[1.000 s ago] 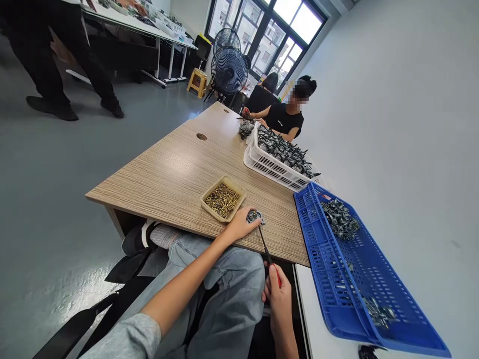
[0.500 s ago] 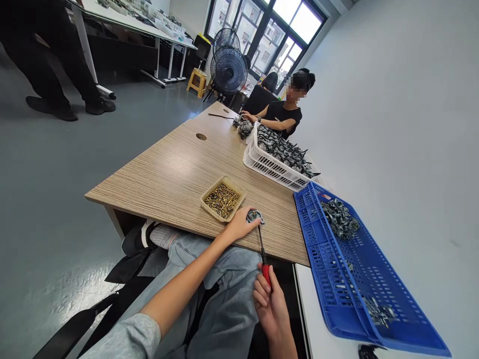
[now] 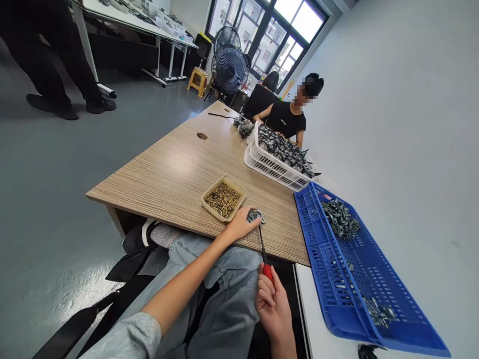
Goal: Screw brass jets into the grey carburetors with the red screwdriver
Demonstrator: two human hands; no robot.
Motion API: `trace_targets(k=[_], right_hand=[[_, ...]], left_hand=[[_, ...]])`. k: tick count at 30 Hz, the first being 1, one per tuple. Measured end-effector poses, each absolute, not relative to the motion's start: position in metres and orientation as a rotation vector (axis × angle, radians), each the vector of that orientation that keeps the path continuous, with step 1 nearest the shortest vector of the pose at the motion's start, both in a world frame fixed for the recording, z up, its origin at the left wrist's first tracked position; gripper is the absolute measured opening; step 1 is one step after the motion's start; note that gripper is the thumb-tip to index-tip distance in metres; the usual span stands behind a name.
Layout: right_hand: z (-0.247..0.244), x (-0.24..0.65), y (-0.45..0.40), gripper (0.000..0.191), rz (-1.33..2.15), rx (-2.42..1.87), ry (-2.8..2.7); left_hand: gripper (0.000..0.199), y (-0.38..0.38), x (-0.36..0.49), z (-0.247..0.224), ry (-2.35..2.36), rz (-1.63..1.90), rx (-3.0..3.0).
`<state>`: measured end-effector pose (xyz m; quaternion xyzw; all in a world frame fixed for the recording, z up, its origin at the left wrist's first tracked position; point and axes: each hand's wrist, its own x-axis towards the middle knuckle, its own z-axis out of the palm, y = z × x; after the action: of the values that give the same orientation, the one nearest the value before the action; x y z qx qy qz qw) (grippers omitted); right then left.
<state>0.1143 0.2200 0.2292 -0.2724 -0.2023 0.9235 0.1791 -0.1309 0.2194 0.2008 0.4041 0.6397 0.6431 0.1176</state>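
Note:
My left hand (image 3: 241, 223) grips a small round metal part (image 3: 255, 216) against the tabletop, thumb and fingers closed around its sides. My right hand (image 3: 272, 301), below the table's front edge, is wrapped round the red handle of a screwdriver (image 3: 267, 272). The dark shaft points up and away from me, and its tip meets the near side of the metal part; the exact contact point is too small to make out. Just left of the part stands a cream plastic tub (image 3: 206, 203) full of brass-coloured screws (image 3: 223, 200).
To the right, a blue basket (image 3: 339, 294) holds loose metal parts. Behind it a white basket (image 3: 269, 167) is heaped with dark metal assemblies. A co-worker (image 3: 286, 119) sits at the table's far end. Fans (image 3: 229, 70) stand beyond; another person's legs (image 3: 71, 65) are at upper left.
My right hand has turned slightly on the screwdriver handle, its fingers shifting. My left hand and the metal part stay in place. The co-worker has leaned right and drawn the arms back.

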Motion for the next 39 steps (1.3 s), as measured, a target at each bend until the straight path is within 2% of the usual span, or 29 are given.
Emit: trace_targets(k=[5,12,19,24,26,39], right_hand=[[0.231,0.116,0.222,0.010,2.589,-0.776,-0.587],[0.223,0.123,0.229,0.031,2.348,-0.909,-0.976],[0.209,0.135,0.236,0.060,1.548,-1.167,-1.573],[0.212,0.142,0.243,0.060,0.760,-1.139,-2.027],[0.214,0.142,0.242,0.057,0.582,-1.067,-2.118],[0.216,0.132,0.237,0.055,0.517,-0.970,-2.216]], left_hand=[[0.036,0.218,-0.130,0.202,1.867,1.893,1.180],[0.035,0.218,-0.129,0.203,1.881,1.895,1.169],[0.036,0.220,-0.130,0.200,1.870,1.895,1.172],[0.035,0.220,-0.130,0.200,1.876,1.891,1.180],[0.036,0.221,-0.130,0.199,1.880,1.886,1.184],[0.035,0.220,-0.130,0.200,1.872,1.899,1.192]])
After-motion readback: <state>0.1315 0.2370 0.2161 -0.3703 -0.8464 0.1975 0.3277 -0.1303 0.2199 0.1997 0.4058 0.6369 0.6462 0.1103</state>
